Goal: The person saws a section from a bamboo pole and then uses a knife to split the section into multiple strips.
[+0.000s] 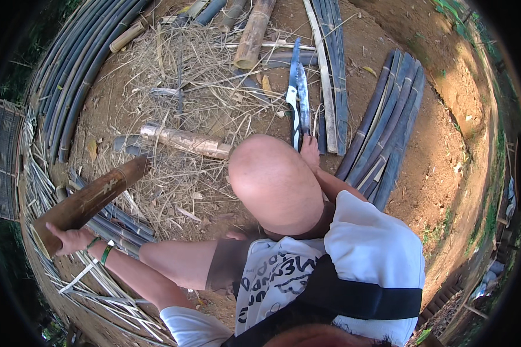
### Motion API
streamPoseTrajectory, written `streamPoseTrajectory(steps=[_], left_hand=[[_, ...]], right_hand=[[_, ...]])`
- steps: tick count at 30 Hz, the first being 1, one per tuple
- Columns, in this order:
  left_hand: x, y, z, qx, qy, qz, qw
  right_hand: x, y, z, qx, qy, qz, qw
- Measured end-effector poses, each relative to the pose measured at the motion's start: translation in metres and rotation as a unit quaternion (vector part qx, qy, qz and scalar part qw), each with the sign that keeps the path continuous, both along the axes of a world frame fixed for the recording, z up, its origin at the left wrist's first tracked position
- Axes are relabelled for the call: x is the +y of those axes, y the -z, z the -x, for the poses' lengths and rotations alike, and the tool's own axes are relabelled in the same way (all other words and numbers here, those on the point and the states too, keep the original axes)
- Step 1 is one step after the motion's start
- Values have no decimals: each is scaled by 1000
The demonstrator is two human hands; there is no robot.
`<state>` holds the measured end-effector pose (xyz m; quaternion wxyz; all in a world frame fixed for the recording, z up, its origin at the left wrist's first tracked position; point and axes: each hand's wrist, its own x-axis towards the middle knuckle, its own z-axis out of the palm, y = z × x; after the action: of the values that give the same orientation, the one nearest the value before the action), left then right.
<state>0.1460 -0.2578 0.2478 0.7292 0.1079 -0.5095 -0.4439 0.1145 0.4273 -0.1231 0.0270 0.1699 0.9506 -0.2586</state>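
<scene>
At the left, my left hand (72,239) is closed on the near end of a thick brown bamboo section (90,196). The section slants up to the right, and cut marks show near its far end. My right hand (310,151) reaches past my raised knee to the ground, its fingers around the handle end of a long-bladed machete (303,92). That handle is mostly hidden by the fingers. Right beside the machete lies a pruning saw (293,113) with a black and white handle, its blade pointing away from me.
A pale bamboo log (185,140) lies on straw-like shavings (208,92) ahead. Another bamboo log (255,34) is farther off. Dark split bamboo strips (382,121) lie at the right, and long bamboo poles (81,75) curve along the left. Thin pale strips (78,277) are scattered lower left.
</scene>
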Motion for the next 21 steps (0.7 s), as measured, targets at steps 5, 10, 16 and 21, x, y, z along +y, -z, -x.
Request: streamPoseTrajectory(steps=[5, 10, 16, 21], left_hand=[[20, -36, -10, 0, 25, -21, 999], [45, -54, -14, -72, -8, -2, 997], [67, -57, -5, -17, -33, 22, 999], [57, -47, -12, -17, 47, 18, 999]], right_hand=[[24, 15, -10, -5, 72, 0, 997], [37, 15, 6, -40, -10, -72, 997], [42, -17, 35, -154, 5, 61, 986], [68, -17, 30, -72, 103, 104, 987]])
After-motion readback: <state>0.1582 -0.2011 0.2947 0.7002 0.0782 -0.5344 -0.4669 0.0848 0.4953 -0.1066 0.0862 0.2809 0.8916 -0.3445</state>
